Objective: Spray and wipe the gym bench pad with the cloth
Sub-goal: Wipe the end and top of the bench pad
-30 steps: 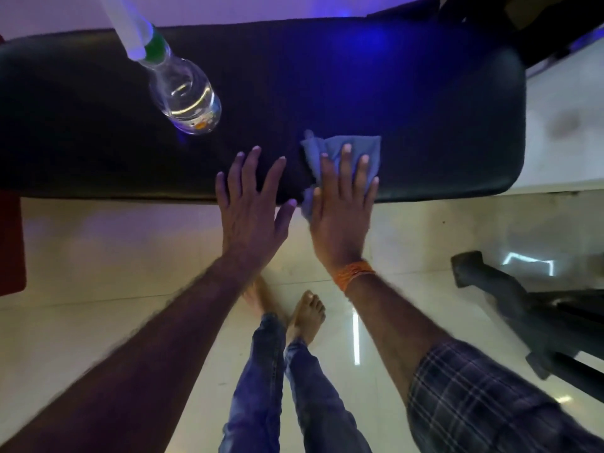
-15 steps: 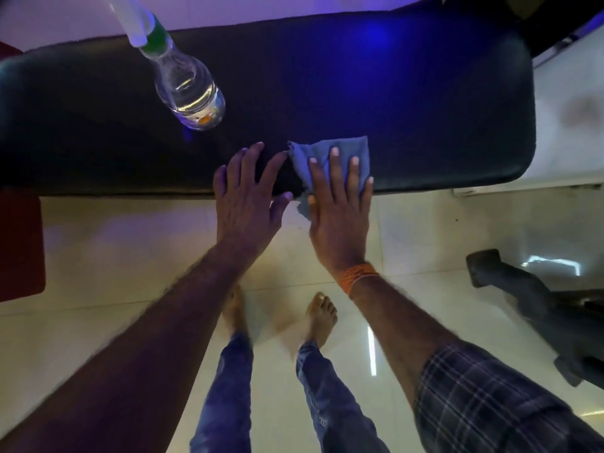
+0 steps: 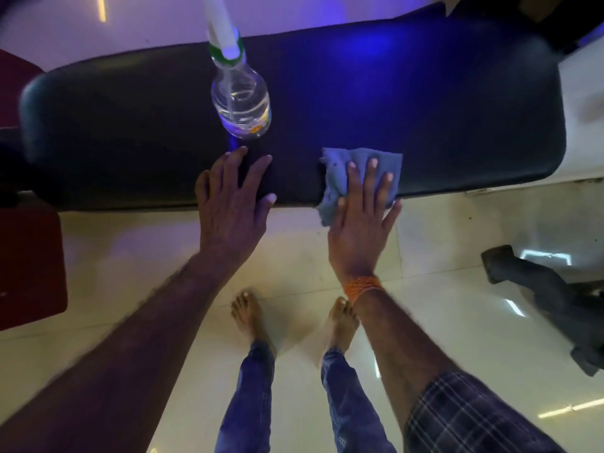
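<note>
Since half a second earlier the hands had drawn apart: right hand (image 3: 361, 220) and cloth (image 3: 358, 178) had slid away from the left hand (image 3: 230, 207), leaving a strip of bare pad between them where before they nearly touched. Feet had also shifted on the floor.

Head view. Black bench pad (image 3: 441, 103) ran across the upper frame, blue light glaring off its upper middle. Blue cloth lay crumpled flat at the pad's near edge, one corner hanging over it. Right hand pressed palm-down on the cloth, fingers (image 3: 371, 173) straight and slightly spread; cloth showed beyond the fingertips and beside the thumb. No pinch, just flat pressure. Orange thread band (image 3: 362, 286) on that wrist, plaid sleeve (image 3: 474, 416) further up the arm.

Left hand lay palm-down on bare pad, fingers loosely spread, thumb along the near edge, holding nothing. Clear spray bottle (image 3: 242, 106) with white and green top stood upright on the pad just beyond the left fingertips, not touching them, partly filled.

Glossy pale floor (image 3: 130, 256) below; bare feet (image 3: 248, 318) and blue jeans between the forearms.
</note>
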`<act>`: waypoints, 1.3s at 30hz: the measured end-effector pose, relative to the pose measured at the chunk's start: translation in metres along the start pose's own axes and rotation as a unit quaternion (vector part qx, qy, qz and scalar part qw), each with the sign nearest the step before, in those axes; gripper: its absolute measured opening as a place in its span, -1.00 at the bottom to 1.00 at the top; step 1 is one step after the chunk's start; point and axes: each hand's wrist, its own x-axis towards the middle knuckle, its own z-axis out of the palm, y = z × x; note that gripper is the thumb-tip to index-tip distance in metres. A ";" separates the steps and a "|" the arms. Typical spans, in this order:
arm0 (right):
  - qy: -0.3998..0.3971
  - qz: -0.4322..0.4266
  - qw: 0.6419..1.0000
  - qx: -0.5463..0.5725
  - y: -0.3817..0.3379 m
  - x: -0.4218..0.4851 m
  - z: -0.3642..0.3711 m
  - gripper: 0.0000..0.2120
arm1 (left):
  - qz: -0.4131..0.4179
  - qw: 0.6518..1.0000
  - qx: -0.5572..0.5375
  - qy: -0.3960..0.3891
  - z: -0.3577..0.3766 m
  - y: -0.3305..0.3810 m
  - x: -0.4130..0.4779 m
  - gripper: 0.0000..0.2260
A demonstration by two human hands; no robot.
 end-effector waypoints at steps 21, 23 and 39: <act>-0.031 0.006 0.999 0.002 -0.094 0.020 0.014 -0.48 | 0.004 0.999 -0.029 -0.024 -0.014 -0.034 0.010 -0.51; -0.067 -0.135 0.989 0.000 -0.092 0.003 0.014 -0.47 | 0.005 0.999 -0.038 -0.025 -0.015 -0.033 0.009 -0.53; -0.136 -0.136 0.980 -0.057 -0.072 0.091 -0.009 -0.42 | -0.110 0.971 -0.213 0.011 -0.040 0.000 0.036 -0.54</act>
